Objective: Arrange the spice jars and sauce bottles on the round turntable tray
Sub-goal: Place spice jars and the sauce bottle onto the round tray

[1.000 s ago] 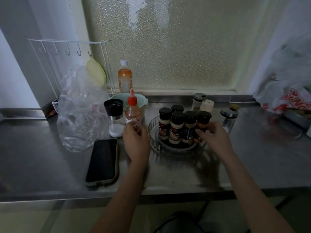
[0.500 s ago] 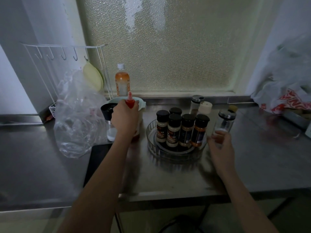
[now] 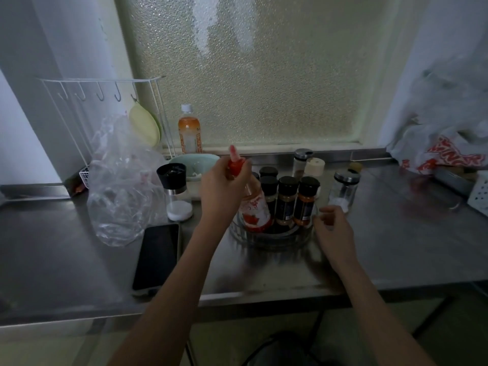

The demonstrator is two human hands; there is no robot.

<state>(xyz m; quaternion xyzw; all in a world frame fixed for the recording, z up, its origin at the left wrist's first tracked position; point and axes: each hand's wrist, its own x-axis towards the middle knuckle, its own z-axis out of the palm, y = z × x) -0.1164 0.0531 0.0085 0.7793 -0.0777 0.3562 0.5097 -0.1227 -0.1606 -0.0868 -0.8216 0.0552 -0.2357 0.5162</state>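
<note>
My left hand (image 3: 220,187) grips a red-capped sauce bottle (image 3: 252,207) by its neck, tilted, its base at the front left of the round turntable tray (image 3: 280,240). Several black-capped spice jars (image 3: 286,200) stand on the tray. My right hand (image 3: 331,228) hovers loosely curled at the tray's right rim, holding nothing. Off the tray stand a black-capped salt grinder (image 3: 175,195) to the left, a glass jar with a metal lid (image 3: 343,192) to the right, and two small jars (image 3: 307,163) behind.
A phone (image 3: 157,256) lies on the steel counter near the front edge. A crumpled clear plastic bag (image 3: 120,186), a white wire rack (image 3: 105,101), an orange drink bottle (image 3: 188,130) and a pale bowl (image 3: 194,163) stand at the back left. A white bag (image 3: 443,146) fills the right.
My left hand took hold of the sauce bottle, lifted it and carried it right to the tray's front left. My right hand left the spice jars and drew back to the tray's right rim.
</note>
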